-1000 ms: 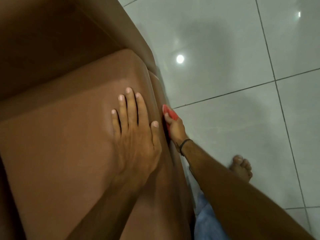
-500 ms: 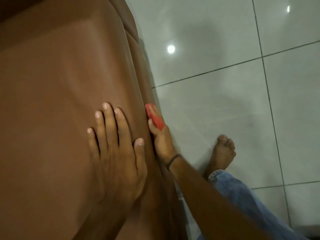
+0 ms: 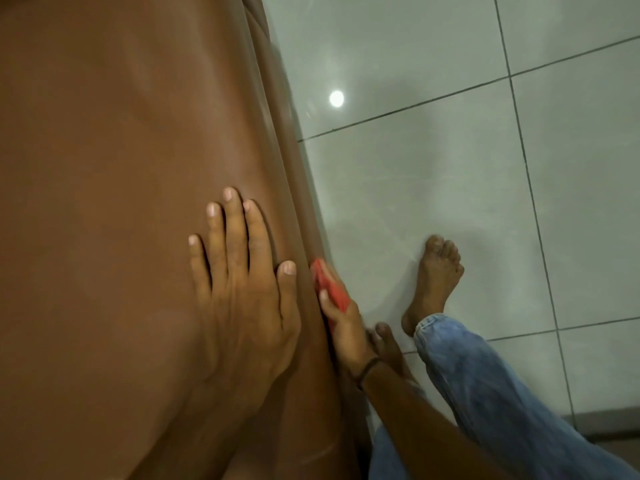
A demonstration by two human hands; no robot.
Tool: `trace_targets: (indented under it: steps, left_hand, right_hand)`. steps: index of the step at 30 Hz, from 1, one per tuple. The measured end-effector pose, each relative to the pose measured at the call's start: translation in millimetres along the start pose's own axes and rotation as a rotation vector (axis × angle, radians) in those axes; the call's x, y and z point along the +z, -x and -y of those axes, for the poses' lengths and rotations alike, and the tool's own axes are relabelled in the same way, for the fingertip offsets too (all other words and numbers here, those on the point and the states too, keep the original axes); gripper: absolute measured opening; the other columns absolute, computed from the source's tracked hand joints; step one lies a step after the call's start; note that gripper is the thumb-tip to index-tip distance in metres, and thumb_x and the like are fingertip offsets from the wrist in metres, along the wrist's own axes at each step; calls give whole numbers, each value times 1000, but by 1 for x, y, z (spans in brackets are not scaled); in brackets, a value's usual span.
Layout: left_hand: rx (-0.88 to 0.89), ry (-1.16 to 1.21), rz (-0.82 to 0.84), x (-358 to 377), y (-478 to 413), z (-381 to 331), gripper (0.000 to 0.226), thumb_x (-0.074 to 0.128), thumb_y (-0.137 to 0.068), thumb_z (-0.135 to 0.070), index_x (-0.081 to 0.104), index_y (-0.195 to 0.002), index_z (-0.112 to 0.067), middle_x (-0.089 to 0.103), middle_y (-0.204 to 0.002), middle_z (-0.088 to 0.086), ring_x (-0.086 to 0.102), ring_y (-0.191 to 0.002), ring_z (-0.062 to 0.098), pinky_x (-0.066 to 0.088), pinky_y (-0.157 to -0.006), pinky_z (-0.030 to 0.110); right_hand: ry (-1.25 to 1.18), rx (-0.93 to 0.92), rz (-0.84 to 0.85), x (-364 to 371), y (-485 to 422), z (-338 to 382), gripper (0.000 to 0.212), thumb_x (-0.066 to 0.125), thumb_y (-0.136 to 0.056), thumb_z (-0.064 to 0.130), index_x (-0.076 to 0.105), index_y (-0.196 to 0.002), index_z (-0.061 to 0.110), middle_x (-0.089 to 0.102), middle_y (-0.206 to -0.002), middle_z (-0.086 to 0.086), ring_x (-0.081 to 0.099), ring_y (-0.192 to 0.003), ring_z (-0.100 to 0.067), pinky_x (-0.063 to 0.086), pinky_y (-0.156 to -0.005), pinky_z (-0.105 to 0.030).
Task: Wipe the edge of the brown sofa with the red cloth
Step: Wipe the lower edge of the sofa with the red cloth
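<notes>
Hands wiping the side edge of a brown sofa

Sofa first: a broad, smooth brown leather-look sofa (image 3: 121,150) fills the left half of the view, seen from above, its rounded side edge running from the top centre down toward the lower middle. To its right lies a glossy pale grey tiled floor (image 3: 433,188) with dark grout lines and one bright round reflection of a ceiling light. A leg in blue denim (image 3: 485,382) enters from the lower right, and a bare foot (image 3: 434,282) stands on the tiles near the sofa.

The left hand (image 3: 242,282) lies flat on the sofa's top surface, fingers spread and holding nothing, apparently bracing. Just beside it, over the edge, the right hand (image 3: 343,327) has its grip pressed around a small bunched red cloth (image 3: 330,285), holding it against the sofa's side edge. A thin dark band sits at that wrist. How the right fingers wrap the cloth underneath is hidden.

Judging progress: the wipe looks to be under way, with the cloth in contact partway along the edge. A long stretch of edge runs on above the cloth toward the top of the view, and more continues below. No dirt or wipe marks are visible, so which stretch is clean cannot be told.
</notes>
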State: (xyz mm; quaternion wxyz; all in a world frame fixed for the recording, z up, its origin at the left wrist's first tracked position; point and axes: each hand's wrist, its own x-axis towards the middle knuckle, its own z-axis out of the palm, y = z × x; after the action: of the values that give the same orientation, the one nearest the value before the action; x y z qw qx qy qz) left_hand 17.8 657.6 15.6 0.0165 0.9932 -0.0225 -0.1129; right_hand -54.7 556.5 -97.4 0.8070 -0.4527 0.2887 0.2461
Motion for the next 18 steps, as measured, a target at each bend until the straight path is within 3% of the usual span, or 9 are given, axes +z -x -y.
trace_targets:
  steps: [4, 6, 8, 10, 12, 13, 14, 15, 18]
  left_hand:
    - [40, -3, 17, 5, 37, -1, 70, 26, -109, -38, 13, -170, -7, 3, -180, 13, 2, -167, 29, 8, -135, 55]
    - [33, -7, 11, 10, 49, -1, 69, 26, -109, -38, 13, -170, -7, 4, -180, 12, 3, -167, 30, 8, -135, 55]
    - [14, -5, -11, 13, 56, -2, 69, 26, -109, -38, 14, -170, -7, 5, -180, 12, 4, -167, 29, 8, -135, 54]
    - [8, -3, -36, 15, 58, -3, 69, 27, -109, -37, 16, -170, -7, 8, -180, 12, 6, -167, 28, 10, -135, 54]
    - [10, 1, -44, 15, 57, -3, 68, 30, -109, -36, 16, -170, -8, 8, -180, 11, 6, -167, 28, 11, -135, 55]
    - [12, 11, -39, 15, 57, -2, 69, 31, -109, -35, 15, -170, -8, 7, -180, 11, 5, -167, 28, 10, -135, 56]
    - [13, 20, -33, 16, 58, -2, 69, 31, -109, -35, 14, -170, -9, 6, -180, 11, 3, -167, 28, 10, -135, 56]
    - [12, 27, -34, 16, 58, -2, 69, 31, -109, -35, 14, -170, -9, 6, -181, 10, 3, -168, 28, 9, -135, 56]
    - [6, 32, -52, 18, 59, -1, 68, 30, -109, -35, 15, -170, -9, 6, -181, 10, 3, -168, 27, 8, -135, 55]
  right_hand:
    - [-69, 225, -192, -26, -21, -33, 46, 46, -112, 11, 47, -158, 6, 49, -167, -13, 39, -161, -30, 32, -130, -35]
    - [-97, 232, -229, -15, -42, -21, 46, 48, -112, 12, 49, -157, 3, 51, -166, -13, 43, -159, -30, 30, -134, -42]
    - [-102, 158, -161, 1, -25, -13, 47, 49, -112, 16, 48, -158, 8, 51, -167, -9, 44, -158, -26, 30, -135, -45]
    - [6, 97, -114, 5, 17, -13, 58, 55, -105, 34, 46, -159, 16, 49, -168, -8, 41, -160, -25, 32, -134, -43]
    - [94, 98, -140, -6, 59, -21, 54, 56, -101, 40, 48, -152, 23, 56, -158, -9, 40, -160, -32, 44, -126, -29]
    - [63, 158, -186, -9, 75, -24, 40, 54, -107, 31, 52, -147, 24, 59, -149, -3, 40, -160, -29, 50, -113, -14]
    - [31, 191, -243, -14, 84, -30, 35, 47, -112, 22, 50, -147, 26, 56, -145, 4, 40, -158, -21, 46, -103, -3]
    - [30, 237, -244, -18, 80, -33, 38, 42, -114, 19, 47, -152, 24, 53, -146, 7, 41, -154, -14, 40, -100, -2]
    - [116, 275, -233, -10, 38, -13, 40, 44, -114, 28, 53, -152, 16, 55, -151, 3, 48, -146, -14, 32, -114, -13]
